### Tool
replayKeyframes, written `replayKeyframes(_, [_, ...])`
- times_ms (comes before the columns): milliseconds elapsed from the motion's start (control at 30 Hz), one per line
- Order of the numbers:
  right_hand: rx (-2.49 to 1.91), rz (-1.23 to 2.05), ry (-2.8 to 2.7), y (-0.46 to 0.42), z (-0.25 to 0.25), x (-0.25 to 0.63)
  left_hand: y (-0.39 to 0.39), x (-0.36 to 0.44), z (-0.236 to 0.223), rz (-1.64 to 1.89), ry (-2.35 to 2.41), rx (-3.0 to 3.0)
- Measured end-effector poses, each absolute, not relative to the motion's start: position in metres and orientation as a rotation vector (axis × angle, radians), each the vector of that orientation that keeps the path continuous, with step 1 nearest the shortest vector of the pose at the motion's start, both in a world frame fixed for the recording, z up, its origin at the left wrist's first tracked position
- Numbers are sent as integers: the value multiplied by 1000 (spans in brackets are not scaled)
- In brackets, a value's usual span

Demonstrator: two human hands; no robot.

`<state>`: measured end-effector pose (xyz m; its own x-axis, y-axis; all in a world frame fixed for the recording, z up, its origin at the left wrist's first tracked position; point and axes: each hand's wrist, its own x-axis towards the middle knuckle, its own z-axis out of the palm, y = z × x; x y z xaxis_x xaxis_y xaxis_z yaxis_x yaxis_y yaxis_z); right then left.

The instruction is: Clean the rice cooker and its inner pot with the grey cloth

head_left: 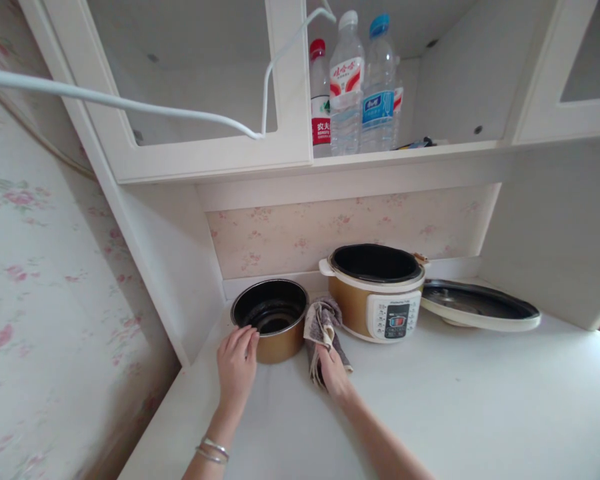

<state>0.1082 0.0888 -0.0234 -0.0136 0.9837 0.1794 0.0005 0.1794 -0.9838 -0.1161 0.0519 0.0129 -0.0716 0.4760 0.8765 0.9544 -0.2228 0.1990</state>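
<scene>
A round inner pot (280, 349), gold outside and black inside, stands on the white counter. My left hand (237, 357), with two bracelets on the wrist, is at its near left rim, fingers bent together over the edge. In my right hand (333, 370) is a bunched grey-brown cloth (324, 320) with a pale border, held between the pot and the cooker. Just right of the cloth sits a gold and white electric cooker (349, 308), its black inside showing and a control panel facing me. The cooker's lid (480, 308) lies underside up on the right.
White cabinets (210, 160) overhang the counter (430, 400). Several plastic bottles (347, 87) stand on the open shelf. A white bent wire or rod (155, 110) crosses the upper left, close to the camera. Side panels bound the counter on both sides.
</scene>
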Motion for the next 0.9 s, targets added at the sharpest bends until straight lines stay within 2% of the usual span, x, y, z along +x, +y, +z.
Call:
replayKeyframes(267, [-1109,1112,-1306,96,-27,107,50,-114,13,-1285,-1534,-1756])
replayKeyframes(433, [-1117,907,-1477,95,-35,101,50,-140,16,-1280,-1568,-1770])
replayKeyframes(667, [-1138,604,-1315,109,-40,112,55,-156,7,-1205,-1730,-1876])
replayKeyframes(900, [-1158,855,-1172,101,-15,117,56,-147,5,-1287,-1816,-1850])
